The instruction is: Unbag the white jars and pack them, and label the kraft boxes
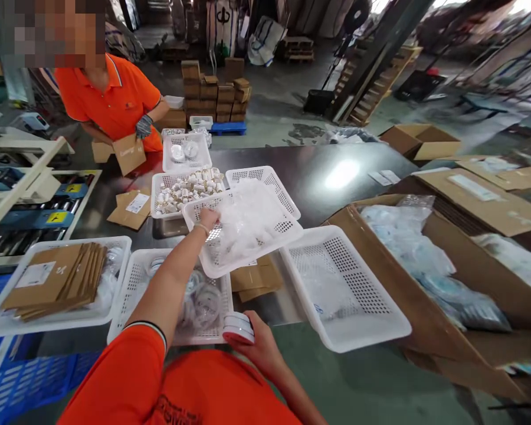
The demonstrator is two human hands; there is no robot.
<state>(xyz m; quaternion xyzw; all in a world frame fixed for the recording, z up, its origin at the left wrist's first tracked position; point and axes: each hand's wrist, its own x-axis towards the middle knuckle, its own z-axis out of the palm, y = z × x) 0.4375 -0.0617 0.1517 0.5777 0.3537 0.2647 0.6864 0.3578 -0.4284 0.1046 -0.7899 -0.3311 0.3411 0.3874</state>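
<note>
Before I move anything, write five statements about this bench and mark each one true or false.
1. The right hand holds a white-and-red round object. True.
2. The left hand is inside the large open carton. False: it is at the white tray holding clear plastic.
3. The co-worker wears a grey glove. True.
4. The co-worker's shirt is blue. False: it is orange.
5. Flat brown cartons lie in the leftmost white basket. True.

Nothing legible — white carton label [35,274], orange shirt lettering [177,411] — too blurred.
</note>
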